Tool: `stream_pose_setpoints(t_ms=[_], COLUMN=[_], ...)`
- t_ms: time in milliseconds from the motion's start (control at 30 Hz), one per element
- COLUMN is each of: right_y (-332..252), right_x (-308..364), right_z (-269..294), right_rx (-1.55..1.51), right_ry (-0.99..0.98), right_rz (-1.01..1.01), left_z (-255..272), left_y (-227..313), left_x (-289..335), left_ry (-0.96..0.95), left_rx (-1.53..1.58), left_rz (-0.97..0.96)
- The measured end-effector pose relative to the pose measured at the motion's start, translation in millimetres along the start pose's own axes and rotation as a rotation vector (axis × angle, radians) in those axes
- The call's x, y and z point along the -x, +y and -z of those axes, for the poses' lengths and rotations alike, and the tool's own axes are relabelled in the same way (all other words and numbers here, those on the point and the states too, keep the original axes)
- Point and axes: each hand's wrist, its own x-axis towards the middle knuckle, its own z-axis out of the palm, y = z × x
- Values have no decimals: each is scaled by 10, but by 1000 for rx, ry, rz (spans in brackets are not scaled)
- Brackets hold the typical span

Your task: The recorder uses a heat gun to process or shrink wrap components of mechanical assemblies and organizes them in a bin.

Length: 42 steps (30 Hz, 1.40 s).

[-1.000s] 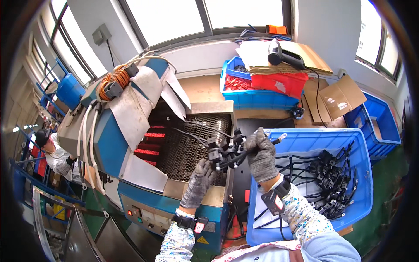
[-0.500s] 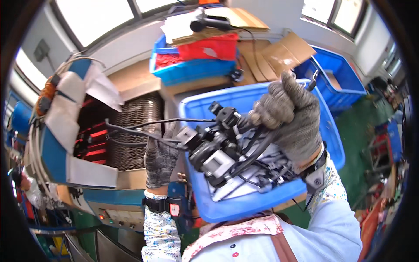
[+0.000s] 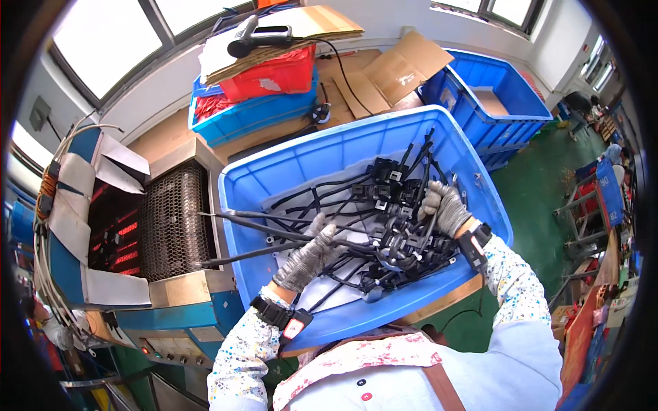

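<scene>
Both my hands wear grey knit gloves over a large blue bin (image 3: 264, 159) that holds a heap of black cable harnesses (image 3: 394, 233) with dark connectors and metal clips. My left hand (image 3: 308, 264) is at the bin's left part, fingers stretched out against black cables (image 3: 264, 220) whose ends stick out over the left rim. On the right side of the heap, my right hand (image 3: 447, 211) has its fingers curled round black cables beside the connectors. A pale sheet (image 3: 336, 293) lies under the harnesses.
A machine with a metal mesh conveyor (image 3: 177, 222) and red-glowing interior stands left of the bin. Behind are a lighter blue crate (image 3: 257, 118) with red material, a heat-gun-like tool (image 3: 257, 35) on cardboard, an opened carton (image 3: 408, 68) and another blue bin (image 3: 510, 113).
The bundle of harnesses held up over the bin has come down onto the heap. My left hand has moved from beside the conveyor to over the bin; my right hand has lowered.
</scene>
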Motion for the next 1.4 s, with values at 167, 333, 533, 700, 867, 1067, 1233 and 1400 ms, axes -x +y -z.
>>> stream_pose_setpoints(t_ms=[167, 333, 533, 700, 867, 1067, 1233, 1400], right_y=[99, 106, 243, 316, 354, 53, -401, -534], right_x=[-345, -531, -416, -273, -689, -445, -137, 570], right_z=[191, 181, 128, 89, 572, 355, 821, -342], right_rx=[-157, -241, -159, -128, -1, 206, 1308, 810], right_ry=[208, 185, -166, -404, 140, 192, -224, -88], right_rz=[-204, -116, -8, -168, -363, -409, 926, 787], left_z=[243, 372, 568, 777, 796, 844, 657, 1236], left_y=[-96, 164, 427, 487, 262, 322, 633, 1011], left_x=[59, 139, -259, -848, -1123, -999, -815, -586], left_ry=[151, 126, 321, 456, 435, 347, 313, 292], left_rx=[40, -111, -4, -73, -44, -44, -105, 39], left_rz=[180, 35, -84, -202, -102, -33, -212, -309])
